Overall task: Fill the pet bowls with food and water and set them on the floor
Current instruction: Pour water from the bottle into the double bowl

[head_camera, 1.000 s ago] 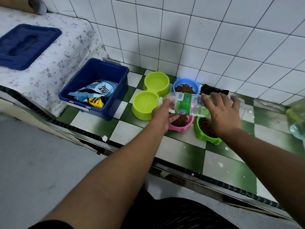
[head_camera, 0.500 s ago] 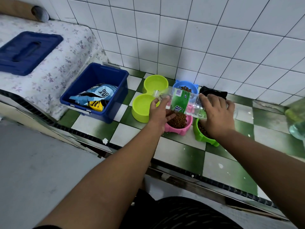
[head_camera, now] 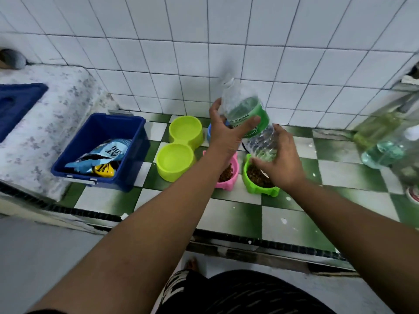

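- Both forearms reach forward from the bottom of the view over the front edge of the green-and-white checked counter and meet above the bowls.
- The left hand is raised with its back to the camera. Its thumb is on the left side of the water bottle and its fingers are curled across the green label, gripping it.
- The right hand sits lower, wrapped round the clear bottom part of the bottle.
- The bottle is off the counter and close to upright, its neck leaning up towards the tiled wall. The top is too blurred to tell if a cap is on.
- The bottle is held over the pink bowl and the green bowl, both holding brown kibble and standing just beside each other.
- A blue bowl shows only as a sliver behind the left hand.
- The lime double bowl stands to the left, between the pink bowl and the blue bin. Whether it holds water cannot be told.
- A pet food bag lies in the bin.
- Open counter lies in front of the bowls, up to the dark strip at the edge, and on the right up to another bottle.
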`<state>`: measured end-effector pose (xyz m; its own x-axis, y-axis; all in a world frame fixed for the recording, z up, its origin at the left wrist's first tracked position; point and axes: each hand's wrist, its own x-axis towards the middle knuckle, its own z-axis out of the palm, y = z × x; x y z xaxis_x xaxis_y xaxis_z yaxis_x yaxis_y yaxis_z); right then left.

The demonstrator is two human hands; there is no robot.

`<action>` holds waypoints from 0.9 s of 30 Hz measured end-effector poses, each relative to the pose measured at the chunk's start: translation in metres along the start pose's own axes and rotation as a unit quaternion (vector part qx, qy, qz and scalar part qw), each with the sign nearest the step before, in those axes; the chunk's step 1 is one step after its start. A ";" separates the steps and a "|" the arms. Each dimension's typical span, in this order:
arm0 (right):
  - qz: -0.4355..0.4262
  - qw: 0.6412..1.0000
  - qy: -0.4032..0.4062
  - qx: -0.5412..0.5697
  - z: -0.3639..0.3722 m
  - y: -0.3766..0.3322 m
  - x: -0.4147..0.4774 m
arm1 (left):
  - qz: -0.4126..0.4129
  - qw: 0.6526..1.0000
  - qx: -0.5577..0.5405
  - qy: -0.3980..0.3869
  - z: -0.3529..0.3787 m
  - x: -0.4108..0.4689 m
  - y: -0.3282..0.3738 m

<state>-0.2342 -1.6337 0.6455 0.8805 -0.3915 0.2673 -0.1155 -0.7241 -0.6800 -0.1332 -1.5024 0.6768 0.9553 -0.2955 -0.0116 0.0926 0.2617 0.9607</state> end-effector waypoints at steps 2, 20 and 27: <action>0.039 0.997 0.021 0.063 -0.015 0.015 -0.007 | -0.008 0.998 0.029 -0.048 0.031 0.002 -0.003; 0.315 0.910 -0.092 -0.253 -0.150 0.239 -0.125 | 0.038 0.919 0.233 -0.317 0.245 -0.009 -0.088; 0.256 0.929 -0.119 -0.239 -0.146 0.267 -0.135 | 0.042 0.896 0.277 -0.346 0.262 -0.012 -0.105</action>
<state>-0.4507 -1.8569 0.5278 0.7235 -0.6590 -0.2054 -0.6887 -0.6689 -0.2797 -0.2282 -1.7672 0.6493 0.5325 -0.8445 0.0576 -0.3070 -0.1293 0.9429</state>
